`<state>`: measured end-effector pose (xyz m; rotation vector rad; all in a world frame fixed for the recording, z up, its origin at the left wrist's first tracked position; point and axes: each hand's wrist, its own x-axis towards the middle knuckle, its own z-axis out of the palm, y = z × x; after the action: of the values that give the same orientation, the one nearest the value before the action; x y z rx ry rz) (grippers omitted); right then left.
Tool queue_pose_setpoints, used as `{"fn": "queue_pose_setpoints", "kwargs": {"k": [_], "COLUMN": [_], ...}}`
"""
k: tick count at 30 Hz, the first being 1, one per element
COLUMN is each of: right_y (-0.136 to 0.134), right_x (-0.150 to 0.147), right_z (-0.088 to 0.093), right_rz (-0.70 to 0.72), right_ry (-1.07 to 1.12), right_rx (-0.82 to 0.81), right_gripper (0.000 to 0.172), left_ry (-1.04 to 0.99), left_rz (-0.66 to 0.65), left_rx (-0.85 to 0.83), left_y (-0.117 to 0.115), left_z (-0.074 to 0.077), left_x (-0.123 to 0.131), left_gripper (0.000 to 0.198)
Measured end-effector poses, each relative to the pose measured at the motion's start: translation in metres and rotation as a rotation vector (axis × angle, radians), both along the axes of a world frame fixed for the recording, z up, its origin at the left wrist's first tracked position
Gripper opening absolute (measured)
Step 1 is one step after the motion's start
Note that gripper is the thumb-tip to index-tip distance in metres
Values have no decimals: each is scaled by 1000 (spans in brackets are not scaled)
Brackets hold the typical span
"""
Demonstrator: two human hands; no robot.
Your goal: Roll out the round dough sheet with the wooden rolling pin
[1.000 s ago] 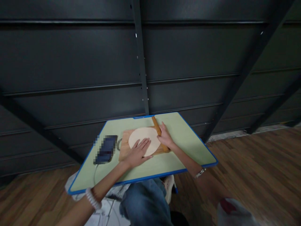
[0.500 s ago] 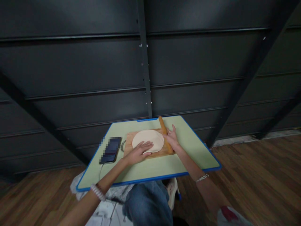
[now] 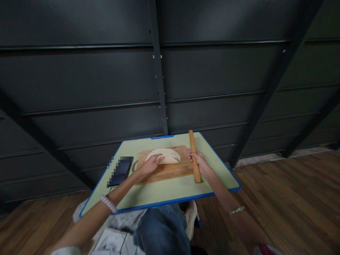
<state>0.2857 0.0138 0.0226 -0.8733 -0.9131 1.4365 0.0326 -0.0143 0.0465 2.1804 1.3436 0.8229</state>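
A pale sheet of raw dough lies folded over into a half-moon at the far side of a wooden cutting board. My left hand rests on the dough's near edge, fingers gripping the fold. A long wooden rolling pin lies along the board's right edge, partly on the green surface beyond it. My right hand lies across the pin, with fingers reaching past it to the board.
The cutting board sits on a pale green board with a blue rim resting on my lap. A pixelated phone lies to its left. Dark ribbed metal panels rise behind, with wooden flooring below.
The round dough sheet has been folded into a half-moon under my left hand. My right hand and the rolling pin have moved right, towards the cutting board's right edge.
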Motion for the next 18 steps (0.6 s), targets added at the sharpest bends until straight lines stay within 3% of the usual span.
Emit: {"fn": "queue_pose_setpoints", "kwargs": {"k": [8,13,16,18], "right_y": [-19,-22,-23,-24], "right_x": [6,1,1,2], "right_z": [-10,-8,-6,-5], "right_rz": [26,-80,-104,-103], "right_ry": [-116,15,89,128], "right_rx": [-58,-125,-135,-147], "right_gripper": [22,22,33,37], "left_ry": [-181,-565,-810,-947], "left_rz": [69,55,105,179], "left_rx": [-129,-347,-450,-511], "left_y": [40,48,51,53], "left_z": [80,126,135,122], "left_x": [24,41,38,29], "left_gripper": [52,39,24,16]}}
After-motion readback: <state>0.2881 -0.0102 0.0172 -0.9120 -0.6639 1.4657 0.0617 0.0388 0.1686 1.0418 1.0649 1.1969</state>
